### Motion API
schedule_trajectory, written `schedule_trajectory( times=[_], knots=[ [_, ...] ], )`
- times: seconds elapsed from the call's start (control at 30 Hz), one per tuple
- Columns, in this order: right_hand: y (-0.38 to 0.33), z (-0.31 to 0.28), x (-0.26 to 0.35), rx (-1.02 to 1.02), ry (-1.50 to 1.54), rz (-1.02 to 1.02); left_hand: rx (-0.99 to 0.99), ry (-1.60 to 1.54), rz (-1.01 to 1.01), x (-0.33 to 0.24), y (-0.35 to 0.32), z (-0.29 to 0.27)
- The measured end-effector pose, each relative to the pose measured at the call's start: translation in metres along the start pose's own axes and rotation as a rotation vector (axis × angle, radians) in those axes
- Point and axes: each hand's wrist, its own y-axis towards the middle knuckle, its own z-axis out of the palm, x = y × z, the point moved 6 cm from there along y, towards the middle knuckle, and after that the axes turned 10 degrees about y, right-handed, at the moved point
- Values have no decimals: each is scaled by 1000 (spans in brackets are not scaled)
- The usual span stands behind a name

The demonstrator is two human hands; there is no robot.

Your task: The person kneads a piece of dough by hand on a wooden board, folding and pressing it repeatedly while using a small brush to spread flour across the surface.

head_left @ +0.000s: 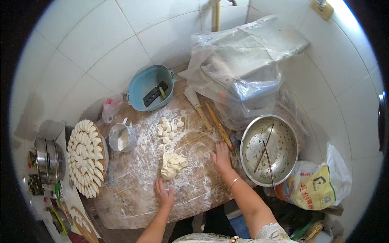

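A lump of pale dough (173, 165) rests on the floured wooden board (129, 204). My left hand (164, 195) lies just below the dough, fingers stretched out and holding nothing. Farther right, my right hand (221, 157) is flat on the board with its fingers extended. It is beside the lower end of a wooden rolling pin (219, 126); whether they touch I cannot tell. A brush with a wooden handle (201, 114) lies left of the pin. Several small dough pieces (168, 128) sit in flour beyond the lump.
At left stands a round tray of shaped dumplings (86, 160), with a clear jug (122, 137) of white powder near it. A blue basin (150, 89) stands at the back. Right are a steel bowl (268, 150) with chopsticks, plastic-covered things (247, 60) and a yellow-white bag (314, 186).
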Motion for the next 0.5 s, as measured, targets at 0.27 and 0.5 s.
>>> schedule_trajectory(
  times=[0.27, 0.5],
  knots=[
    [19, 18, -10, 86, -170, 33, -192, -48, 6, 4, 3, 1],
    [-20, 31, 71, 132, 160, -382, -251, -120, 46, -41, 13, -27]
  ],
)
